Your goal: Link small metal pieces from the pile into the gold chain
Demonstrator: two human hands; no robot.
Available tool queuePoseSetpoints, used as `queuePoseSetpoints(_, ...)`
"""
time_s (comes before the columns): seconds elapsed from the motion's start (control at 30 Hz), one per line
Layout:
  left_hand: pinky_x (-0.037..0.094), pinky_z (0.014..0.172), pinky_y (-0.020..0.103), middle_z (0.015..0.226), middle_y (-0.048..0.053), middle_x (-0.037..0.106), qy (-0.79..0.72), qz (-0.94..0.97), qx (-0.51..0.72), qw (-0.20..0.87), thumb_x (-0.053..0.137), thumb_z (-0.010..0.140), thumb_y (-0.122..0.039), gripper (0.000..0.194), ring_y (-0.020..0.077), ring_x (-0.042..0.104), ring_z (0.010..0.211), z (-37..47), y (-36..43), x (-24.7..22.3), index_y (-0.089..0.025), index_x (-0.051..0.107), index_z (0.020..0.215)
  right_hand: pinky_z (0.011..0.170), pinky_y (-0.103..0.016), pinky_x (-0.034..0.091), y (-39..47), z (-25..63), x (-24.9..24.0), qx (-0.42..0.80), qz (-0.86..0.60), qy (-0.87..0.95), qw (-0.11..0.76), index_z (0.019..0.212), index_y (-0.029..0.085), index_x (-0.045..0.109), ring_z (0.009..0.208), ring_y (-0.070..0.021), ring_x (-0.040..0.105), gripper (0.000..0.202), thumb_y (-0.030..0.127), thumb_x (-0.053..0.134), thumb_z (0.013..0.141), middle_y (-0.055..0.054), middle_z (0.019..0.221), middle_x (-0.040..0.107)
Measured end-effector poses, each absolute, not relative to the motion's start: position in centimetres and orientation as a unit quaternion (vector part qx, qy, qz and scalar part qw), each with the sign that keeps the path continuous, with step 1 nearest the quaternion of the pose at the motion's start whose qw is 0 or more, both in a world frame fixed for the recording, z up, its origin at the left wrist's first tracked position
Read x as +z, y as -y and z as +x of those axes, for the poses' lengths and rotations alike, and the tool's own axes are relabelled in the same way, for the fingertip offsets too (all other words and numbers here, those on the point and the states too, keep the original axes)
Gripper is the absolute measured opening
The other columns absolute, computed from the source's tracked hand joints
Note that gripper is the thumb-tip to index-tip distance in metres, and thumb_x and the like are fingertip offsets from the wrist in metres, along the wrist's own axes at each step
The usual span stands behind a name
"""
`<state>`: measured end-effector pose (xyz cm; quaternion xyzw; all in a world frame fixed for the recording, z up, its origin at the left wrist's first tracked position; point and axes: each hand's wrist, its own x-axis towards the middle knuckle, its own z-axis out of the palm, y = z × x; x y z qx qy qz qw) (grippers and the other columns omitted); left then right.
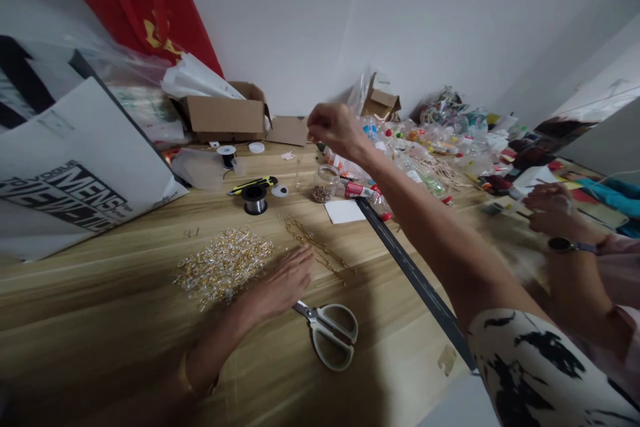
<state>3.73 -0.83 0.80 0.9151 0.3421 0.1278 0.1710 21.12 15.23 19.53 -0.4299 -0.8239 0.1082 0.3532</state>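
- Head view: two slender gold-coloured linked chains are lying on the pale wood-grain worktop, under and just beyond the left hand.
- Left grip: fingers are bending down at the chains; their undersides are hidden, so I cannot tell whether they are pinching anything.
- Right grip: the right hand is hovering well above the worktop, thumb and fingers curling close together; whether they are pinching a fine strand cannot be told.
- Tangling risk: the chains are lying side by side and close together, so a careless pull could be snagging one on the other.
- Scatter risk: the left wrist is passing beside a loose heap of clear and gold-coloured beads; a sweeping forearm could be spreading them.
- Cutting risk: steel scissors with pale grey loop handles are pointing their blades toward the left hand; drawing back blindly could be causing a nick.
- Spill risk: a clear round jar of small brown beads is standing below the raised arm; a low swing could be tipping it.
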Motion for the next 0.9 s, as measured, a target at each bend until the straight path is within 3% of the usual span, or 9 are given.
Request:
queuePoseSetpoints(0.17, 0.034, 0.109, 0.037, 0.139, 0.012, 0.046, -0.334, 0.918, 0.123, 0.175, 0.036, 0.093, -0.029, 0.043, 0.0203, 0.039, 0.132, 2.6, 4.0, 1.8, -0.013, 0.044, 0.133, 0.059, -0.021, 0.038, -13.1, 23.1, 14.4, 0.051, -0.458, 0.849, 0.259, 0.078, 0.011, 0.062, 0.06, -0.0099, 0.054, 0.013, 0.005, 0.051, 0.075, -0.001, 0.066, 0.063)
queuePoseSetpoints(0.43, 0.034, 0.109, 0.037, 0.139, 0.006, 0.048, -0.335, 0.913, 0.117, 0.198, 0.035, 0.095, -0.03, 0.04, 0.0184, 0.039, 0.132, 1.7, 7.6, 2.0, -0.021, 0.044, 0.133, 0.058, -0.021, 0.035, -6.6, 27.9, 6.3, 0.095, -0.528, 0.831, 0.148, 0.082, 0.014, 0.065, 0.059, -0.0122, 0.057, 0.013, 0.01, 0.053, 0.08, -0.003, 0.067, 0.065)
queuePoseSetpoints(0.9, 0.041, 0.105, 0.035, 0.128, 0.005, 0.058, -0.339, 0.901, 0.189, 0.195, 0.039, 0.092, -0.021, 0.036, 0.0172, 0.05, 0.122, 1.4, 8.1, 1.9, -0.023, 0.049, 0.126, 0.065, -0.024, 0.041, -1.1, 30.3, 1.0, 0.187, -0.566, 0.788, 0.156, 0.086, 0.016, 0.064, 0.071, -0.0146, 0.058, 0.012, 0.014, 0.053, 0.081, -0.005, 0.08, 0.066)
